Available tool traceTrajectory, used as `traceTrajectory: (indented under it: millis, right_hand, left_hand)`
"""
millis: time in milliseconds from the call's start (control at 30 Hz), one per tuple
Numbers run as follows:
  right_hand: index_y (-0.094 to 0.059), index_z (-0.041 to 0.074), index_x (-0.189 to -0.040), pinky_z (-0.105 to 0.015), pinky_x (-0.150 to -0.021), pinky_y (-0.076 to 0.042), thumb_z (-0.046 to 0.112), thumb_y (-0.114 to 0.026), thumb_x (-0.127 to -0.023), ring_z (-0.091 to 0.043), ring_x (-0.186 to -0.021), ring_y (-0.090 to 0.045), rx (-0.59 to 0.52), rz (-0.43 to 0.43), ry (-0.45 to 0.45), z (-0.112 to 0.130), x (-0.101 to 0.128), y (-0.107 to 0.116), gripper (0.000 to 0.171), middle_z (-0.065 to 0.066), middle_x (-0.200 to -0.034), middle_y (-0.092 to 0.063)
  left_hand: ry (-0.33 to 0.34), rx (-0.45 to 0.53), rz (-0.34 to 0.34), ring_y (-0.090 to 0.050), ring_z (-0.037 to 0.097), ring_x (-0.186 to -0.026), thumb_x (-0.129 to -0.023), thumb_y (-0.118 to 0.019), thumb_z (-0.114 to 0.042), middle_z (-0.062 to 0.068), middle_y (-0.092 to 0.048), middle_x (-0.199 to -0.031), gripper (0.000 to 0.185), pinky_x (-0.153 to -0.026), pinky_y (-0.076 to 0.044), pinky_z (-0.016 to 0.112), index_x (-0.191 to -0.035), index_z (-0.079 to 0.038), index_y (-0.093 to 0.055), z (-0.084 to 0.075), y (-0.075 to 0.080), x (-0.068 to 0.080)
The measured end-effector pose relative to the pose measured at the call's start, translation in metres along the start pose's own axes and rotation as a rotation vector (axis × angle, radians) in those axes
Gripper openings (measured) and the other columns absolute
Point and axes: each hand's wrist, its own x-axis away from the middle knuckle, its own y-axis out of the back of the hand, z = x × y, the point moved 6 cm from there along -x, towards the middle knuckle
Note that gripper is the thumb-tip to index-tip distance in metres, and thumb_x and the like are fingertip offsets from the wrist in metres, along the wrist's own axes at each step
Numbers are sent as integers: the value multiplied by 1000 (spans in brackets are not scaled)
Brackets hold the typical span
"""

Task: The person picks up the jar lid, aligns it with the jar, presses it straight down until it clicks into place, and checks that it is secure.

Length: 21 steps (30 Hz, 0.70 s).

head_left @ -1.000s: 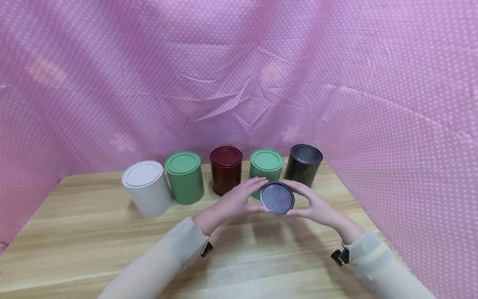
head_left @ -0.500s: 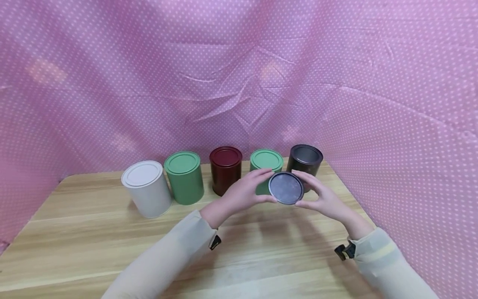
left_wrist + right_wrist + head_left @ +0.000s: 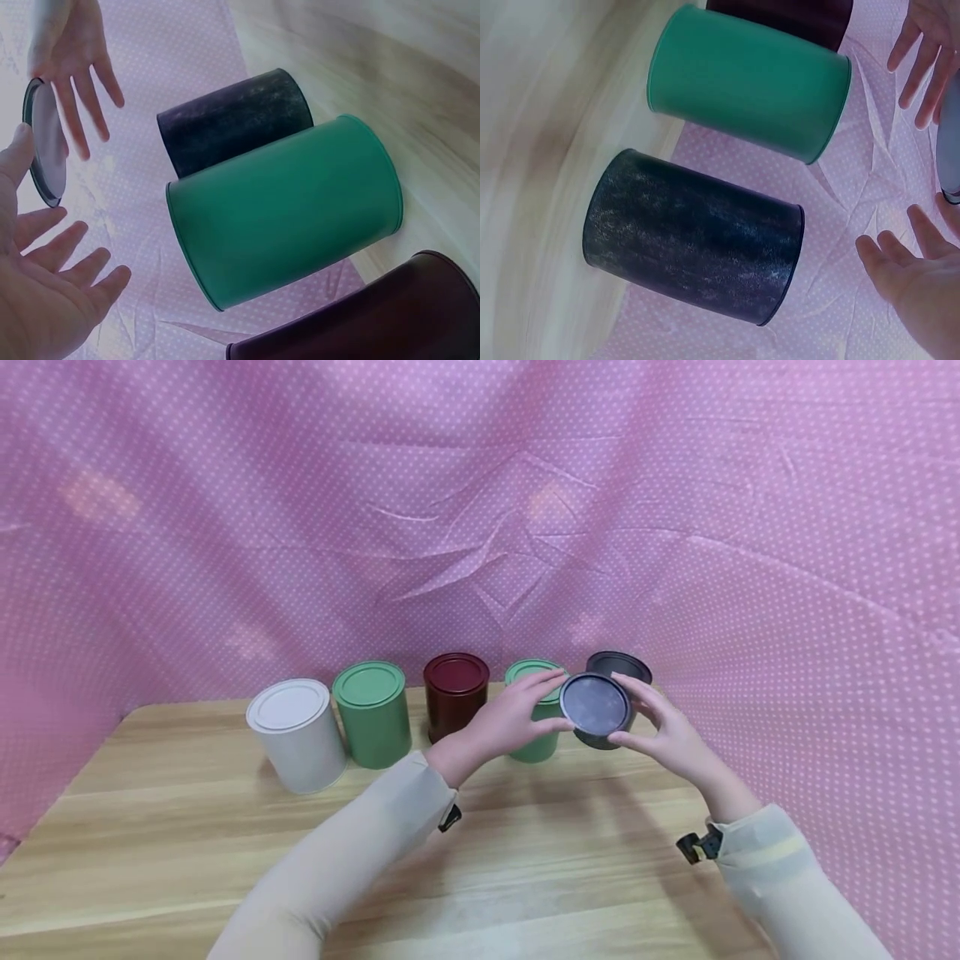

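Note:
Between my two hands a round dark grey lid hangs in the air, tilted. My left hand pinches its left edge with thumb and fingers, and my right hand pinches the right edge. Just behind and below the lid stands the open black can, partly hidden by it in the head view. A green can stands left of the black one, partly covered by my left fingers in the head view. In the left wrist view, the lid appears nearly edge-on, apart from the cans.
Farther left on the wooden table stand a dark red can, another green can and a white can, all with lids on. Pink dotted cloth hangs behind the row and along the table's right side.
Both hands have carried the lid to the right and farther back, from in front of the right green can to in front of the black can. The cans have not moved.

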Motion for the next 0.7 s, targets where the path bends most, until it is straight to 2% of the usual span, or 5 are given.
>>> traceTrajectory:
  millis: [133, 200, 333, 533, 700]
  right_hand:
    - [-40, 2, -145, -50, -112, -32, -1, -73, -82, 13, -124, -35, -10, 3, -42, -6, -7, 3, 72, -20, -148, -39]
    - [-40, 2, -145, -57, -111, -29, -2, -72, -82, 13, -124, -35, -20, 2, -49, -9, -12, 5, 71, -21, -148, -38]
    - [-40, 5, -146, -58, -112, -28, 2, -72, -83, 3, -129, -36, -3, -1, -81, -16, -21, 11, 71, -21, -150, -37]
    - [-36, 12, -149, -62, -112, -27, 7, -71, -87, -42, -139, -31, -4, 3, -151, -28, -36, 22, 72, -21, -152, -33]
    - [-31, 19, -152, -66, -110, -26, 12, -71, -88, -47, -140, -28, -53, 11, -249, -38, -44, 25, 75, -19, -155, -29]
  left_hand:
    - [-34, 42, 8, -35, 22, -142, -87, -69, -43, 3, -40, -153, 71, -116, -33, 41, -147, -15, -43, 4, 1, -12]
    - [-49, 61, 12, -35, 22, -142, -87, -70, -40, 4, -40, -153, 70, -117, -31, 40, -146, -13, -44, 5, 2, -18]
    - [-63, 32, 30, -33, 22, -143, -88, -69, -40, 4, -40, -153, 69, -118, -28, 38, -146, -12, -43, 7, 6, -34]
    - [-76, -10, 75, -30, 20, -145, -91, -65, -41, 5, -36, -155, 70, -119, -25, 34, -149, -13, -38, 7, 9, -57]
    - [-48, -24, 86, -24, 21, -148, -92, -63, -42, 5, -34, -156, 70, -120, -24, 36, -150, -16, -36, 13, 8, -72]
